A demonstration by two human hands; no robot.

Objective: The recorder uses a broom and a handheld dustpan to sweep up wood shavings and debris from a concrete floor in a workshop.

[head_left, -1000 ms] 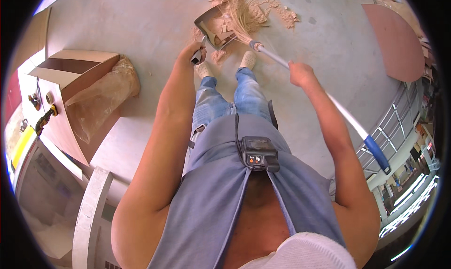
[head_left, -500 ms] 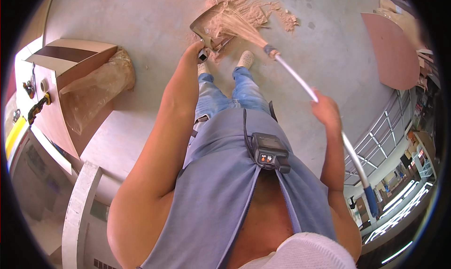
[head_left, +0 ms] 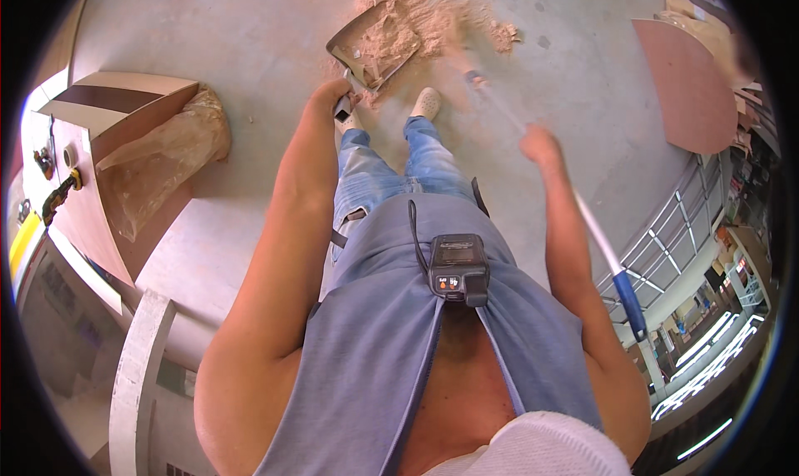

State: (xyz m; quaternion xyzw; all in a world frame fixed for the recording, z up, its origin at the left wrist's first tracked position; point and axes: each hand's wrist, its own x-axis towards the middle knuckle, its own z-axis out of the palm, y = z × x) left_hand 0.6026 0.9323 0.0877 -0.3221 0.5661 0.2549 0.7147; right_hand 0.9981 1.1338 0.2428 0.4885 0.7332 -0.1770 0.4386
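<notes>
My left hand [head_left: 335, 93] is closed round the short handle of a dustpan [head_left: 353, 35], which lies on the floor ahead of my feet. Reddish sawdust [head_left: 391, 37] fills much of the pan, and more sawdust [head_left: 426, 2] is spread on the floor beyond and to its right. My right hand [head_left: 541, 143] grips the pale shaft of a long broom [head_left: 593, 222], whose blue end points back past my right elbow. The broom's bristles are blurred by motion, low over the right part of the sawdust.
Wooden panels with a plastic sheet [head_left: 171, 147] and a yellow-black tool [head_left: 62, 195] stand at the left. A curved brown board [head_left: 687, 89] lies at the right, near a metal frame [head_left: 674, 235]. My shoes [head_left: 426, 103] are close to the dustpan.
The broom head has swung from over the dustpan to the right, off the pan. My right hand has shifted slightly left and up; the dustpan, with more sawdust showing, stays in my left hand.
</notes>
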